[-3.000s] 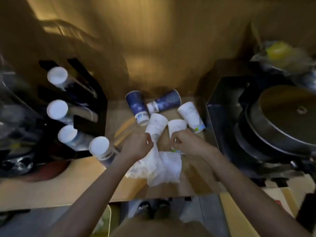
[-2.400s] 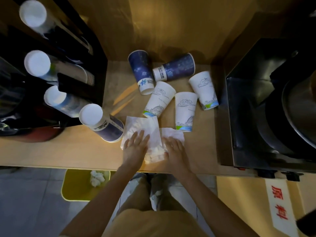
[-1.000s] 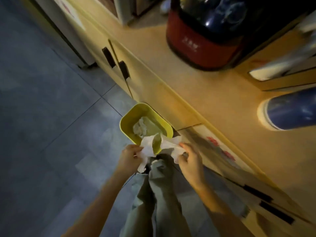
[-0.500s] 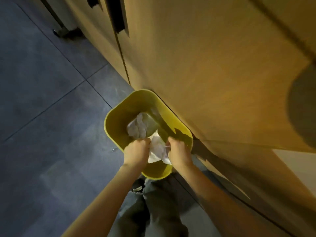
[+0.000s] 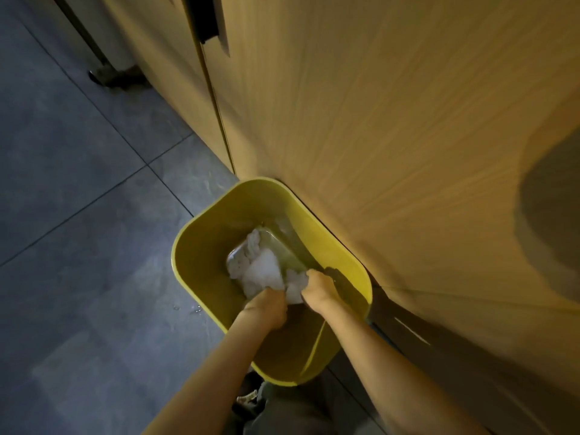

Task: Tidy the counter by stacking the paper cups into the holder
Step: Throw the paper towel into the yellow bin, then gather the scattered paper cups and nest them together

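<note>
Your left hand [image 5: 266, 307]: lower centre, inside the bin, closed on the tissue.
Your right hand [image 5: 317, 288]: just beside it, also closed on the tissue.
Tissue [image 5: 262, 271]: crumpled, white, inside the bin.
Bin [image 5: 201, 255]: yellow, on the floor against the cabinet [image 5: 392, 120].
Paper cups: not in your view.

both forearms are bare, no sleeves or jewellery showing; grey-green cloth trousers [image 5: 282, 412] fill the frame's bottom centre.
</note>
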Demonstrator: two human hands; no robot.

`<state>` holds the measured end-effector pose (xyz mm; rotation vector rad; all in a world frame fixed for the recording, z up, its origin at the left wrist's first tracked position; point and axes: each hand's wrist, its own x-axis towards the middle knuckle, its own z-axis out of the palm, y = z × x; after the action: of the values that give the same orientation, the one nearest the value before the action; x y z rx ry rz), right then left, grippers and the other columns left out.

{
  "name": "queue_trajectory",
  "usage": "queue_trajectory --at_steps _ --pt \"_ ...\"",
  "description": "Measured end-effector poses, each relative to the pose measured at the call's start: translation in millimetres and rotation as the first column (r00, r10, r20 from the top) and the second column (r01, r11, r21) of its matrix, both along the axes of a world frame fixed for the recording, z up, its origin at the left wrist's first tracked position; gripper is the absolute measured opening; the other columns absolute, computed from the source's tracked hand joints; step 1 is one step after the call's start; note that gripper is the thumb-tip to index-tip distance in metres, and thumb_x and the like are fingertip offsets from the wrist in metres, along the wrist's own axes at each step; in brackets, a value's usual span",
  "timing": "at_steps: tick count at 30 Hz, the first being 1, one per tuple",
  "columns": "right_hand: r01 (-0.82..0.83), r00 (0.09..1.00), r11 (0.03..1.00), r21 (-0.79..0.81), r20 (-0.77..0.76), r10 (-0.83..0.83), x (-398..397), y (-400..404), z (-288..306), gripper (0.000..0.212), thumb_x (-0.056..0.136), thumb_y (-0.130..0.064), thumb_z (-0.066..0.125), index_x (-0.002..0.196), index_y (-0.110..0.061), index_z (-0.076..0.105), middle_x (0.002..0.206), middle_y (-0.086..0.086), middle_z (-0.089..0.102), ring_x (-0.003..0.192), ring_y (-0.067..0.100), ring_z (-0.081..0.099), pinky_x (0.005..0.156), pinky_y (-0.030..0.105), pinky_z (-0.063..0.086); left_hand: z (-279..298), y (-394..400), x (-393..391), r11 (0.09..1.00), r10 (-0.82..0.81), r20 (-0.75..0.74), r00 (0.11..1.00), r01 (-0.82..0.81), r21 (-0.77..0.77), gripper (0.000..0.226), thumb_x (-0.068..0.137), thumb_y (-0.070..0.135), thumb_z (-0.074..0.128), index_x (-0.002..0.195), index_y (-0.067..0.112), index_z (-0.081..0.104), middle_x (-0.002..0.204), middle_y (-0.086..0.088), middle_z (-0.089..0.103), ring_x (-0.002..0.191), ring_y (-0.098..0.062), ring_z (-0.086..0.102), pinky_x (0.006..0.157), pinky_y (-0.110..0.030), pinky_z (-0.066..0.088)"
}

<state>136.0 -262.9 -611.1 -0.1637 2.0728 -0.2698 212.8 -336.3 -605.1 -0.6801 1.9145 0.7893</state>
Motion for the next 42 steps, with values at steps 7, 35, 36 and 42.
queue_trajectory --at_steps 7,35,36,42 --pt "0.178 0.974 0.918 -0.354 -0.067 -0.215 -11.6 -0.4 76.6 0.02 0.092 -0.019 0.046 0.098 -0.017 0.064 0.094 0.009 0.069 0.088 0.027 0.065 0.084 0.041 0.053 82.3 -25.9 6.8 0.984 0.168 -0.216 0.962 -0.177 -0.024 0.035 0.093 0.02 0.042 0.123 0.007 0.053 0.127 -0.015 0.059 0.113 -0.031 0.056 0.095 -0.039 0.047" --pt "0.085 0.22 0.4 -0.912 -0.375 -0.901 -51.4 248.3 641.3 0.008 0.088 -0.03 0.047 0.092 -0.032 0.055 0.079 -0.004 0.064 0.073 0.016 0.061 0.07 0.03 0.048 653.3 180.7 -122.2 0.964 0.145 -0.947 0.288 0.176 0.201 0.016 0.085 0.017 0.061 0.074 0.028 0.055 0.062 0.015 0.056 0.06 0.008 0.054 0.055 -0.007 0.038" --pt "0.117 0.176 0.405 -0.907 -0.383 -0.907 -53.9 268.6 642.7 0.01 0.089 -0.029 0.047 0.093 -0.027 0.055 0.079 -0.002 0.064 0.074 0.018 0.061 0.07 0.03 0.048 653.7 202.2 -124.7 0.95 0.137 -0.947 0.291 0.231 0.209 0.013 0.084 0.016 0.061 0.077 0.026 0.056 0.065 0.015 0.056 0.061 0.01 0.054 0.057 -0.006 0.038" --pt "0.372 0.053 0.387 -0.844 -0.397 -0.916 -68.8 373.6 597.8 0.007 0.091 -0.024 0.051 0.098 -0.024 0.052 0.091 0.001 0.064 0.084 0.019 0.06 0.079 0.042 0.052 614.6 303.3 -153.2 0.929 -0.009 -0.903 0.429 0.337 0.151 0.035 0.084 0.031 0.059 0.115 0.015 0.055 0.105 -0.001 0.066 0.09 -0.013 0.064 0.07 -0.022 0.046"
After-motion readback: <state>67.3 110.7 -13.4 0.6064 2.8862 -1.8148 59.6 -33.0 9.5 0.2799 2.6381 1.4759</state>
